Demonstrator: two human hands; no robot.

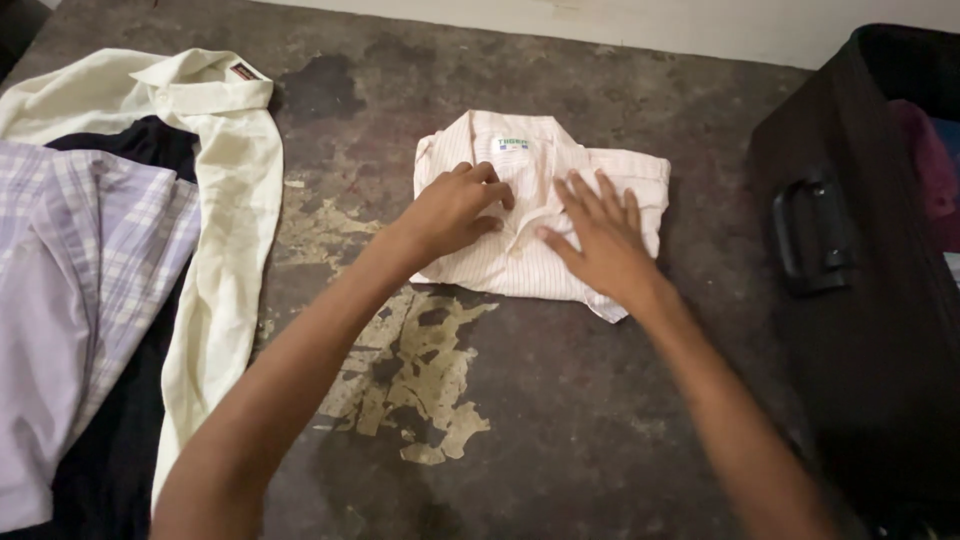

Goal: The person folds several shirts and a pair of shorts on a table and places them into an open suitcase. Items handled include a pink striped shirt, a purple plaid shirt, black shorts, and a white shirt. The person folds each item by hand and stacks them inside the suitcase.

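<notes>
A folded pale pink striped shirt [520, 262] lies on the dark worn floor, collar pointing away from me. My left hand [455, 208] rests on its left front with the fingers curled, fingertips pressing near the button line. My right hand [598, 236] lies flat on the right front, fingers spread. Neither hand is lifting the shirt.
A black suitcase [860, 300] stands open at the right with clothes inside. At the left lies a heap of garments: a cream shirt [215, 200], a lilac checked shirt [90, 260] and a black garment [120, 430]. The floor [560, 430] has patches of flaked paint.
</notes>
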